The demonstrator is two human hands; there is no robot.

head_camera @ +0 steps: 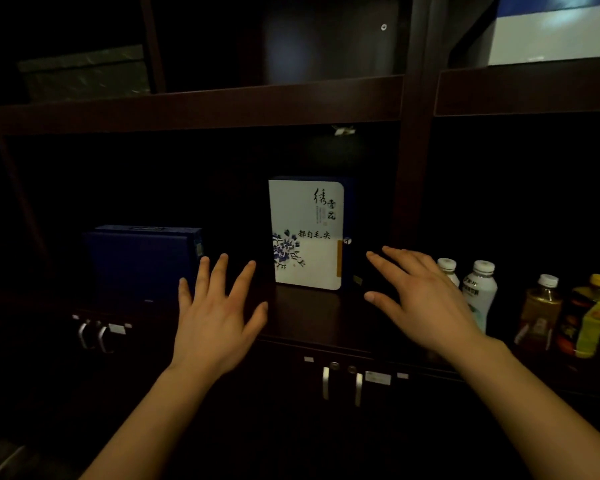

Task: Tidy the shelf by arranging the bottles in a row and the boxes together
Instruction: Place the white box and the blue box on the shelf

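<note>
Dark glossy wood shelf (312, 317), seemingly matt box (142, 261)

only readable stuff is on the white box (307, 233) with the blue flowers: brush-style 绣青花 top right, 都匀毛尖 across the middle. bottle labels on the right are too blurry

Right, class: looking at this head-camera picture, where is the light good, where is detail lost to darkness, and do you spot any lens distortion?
Head view: the white floral box and both hands, left hand and right hand, are well lit; the blue box and shelf recesses sink into shadow; the bottles at right are dimmer and slightly soft; the shelf board bows and tilts from wide-angle distortion.
</note>
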